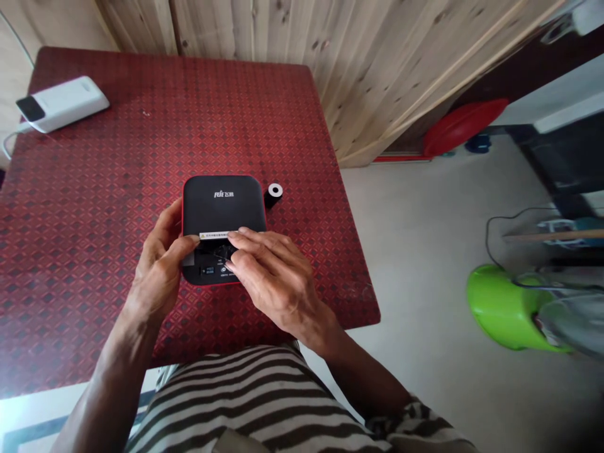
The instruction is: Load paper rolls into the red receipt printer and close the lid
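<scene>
A black receipt printer (224,211) with a red rim and a white FEIE logo lies flat on the table before me. My left hand (158,267) grips its left side, the thumb resting on the front edge of the lid. A white warning strip (214,236) runs along that edge. From the right, my right hand (274,267) reaches over the printer's front part, fingertips at the strip and thumb lower down. Something dark and shiny shows by these fingertips; I cannot tell what it is. Just right of the printer stands a small paper roll (274,190) with a dark outside.
The red patterned table (189,119) meets a wooden plank wall at the back. A white power bank (68,104) with a cable lies at the far left. On the floor to the right are a green bucket-like container (500,308) and a red basin (465,126).
</scene>
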Tool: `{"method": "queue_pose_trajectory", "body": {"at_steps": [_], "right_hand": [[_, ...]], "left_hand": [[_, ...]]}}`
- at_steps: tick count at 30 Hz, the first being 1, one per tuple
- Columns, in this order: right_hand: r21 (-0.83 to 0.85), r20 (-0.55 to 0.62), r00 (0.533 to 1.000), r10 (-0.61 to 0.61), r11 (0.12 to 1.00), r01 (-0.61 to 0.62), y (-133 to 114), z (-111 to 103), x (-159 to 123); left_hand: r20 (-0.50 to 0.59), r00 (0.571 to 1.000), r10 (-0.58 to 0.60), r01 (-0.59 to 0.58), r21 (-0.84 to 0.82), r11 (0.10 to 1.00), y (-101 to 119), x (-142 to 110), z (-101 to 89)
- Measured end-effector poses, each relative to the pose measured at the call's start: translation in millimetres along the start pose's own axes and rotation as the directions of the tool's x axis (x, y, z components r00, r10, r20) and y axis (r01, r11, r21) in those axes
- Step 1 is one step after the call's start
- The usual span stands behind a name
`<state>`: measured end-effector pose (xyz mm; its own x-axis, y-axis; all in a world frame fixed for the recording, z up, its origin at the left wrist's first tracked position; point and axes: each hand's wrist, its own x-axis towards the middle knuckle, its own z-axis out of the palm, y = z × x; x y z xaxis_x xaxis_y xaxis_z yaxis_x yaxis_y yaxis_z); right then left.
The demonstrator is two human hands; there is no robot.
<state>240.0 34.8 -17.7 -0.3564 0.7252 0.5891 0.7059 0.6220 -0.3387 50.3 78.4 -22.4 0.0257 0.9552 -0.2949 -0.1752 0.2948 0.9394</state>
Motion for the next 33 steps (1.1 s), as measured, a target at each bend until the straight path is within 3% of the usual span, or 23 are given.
{"method": "queue_pose_trajectory", "body": {"at_steps": [6, 9, 23, 30, 33], "right_hand": [[0.079, -0.16, 0.982, 0.104, 0.993, -0.093, 2, -11, -15], [0.095, -0.228, 0.957, 0.181, 0.982, -0.164, 7, -14, -21], [0.116, -0.258, 0.928, 0.27, 0.962, -0.247, 23, -7, -29], [0.128, -0.275, 0.934, 0.227, 0.972, -0.199, 18, -8, -21], [0.121, -0.219, 0.96, 0.175, 0.981, -0.151, 20, -12, -6]], "left_hand": [[0.067, 0.997, 0.034, -0.031, -0.048, 0.998, -1, -16, -13.7], [0.029, 0.999, 0.035, -0.036, 0.006, 0.999, -4, -22, -16.4], [-0.118, 0.993, 0.022, -0.032, -0.08, 0.996, 1, -22, 5.8], [-0.114, 0.993, 0.009, -0.016, -0.063, 0.998, -1, -23, 6.0], [-0.1, 0.995, 0.023, -0.022, 0.01, 1.0, -2, -26, 1.3]]}}
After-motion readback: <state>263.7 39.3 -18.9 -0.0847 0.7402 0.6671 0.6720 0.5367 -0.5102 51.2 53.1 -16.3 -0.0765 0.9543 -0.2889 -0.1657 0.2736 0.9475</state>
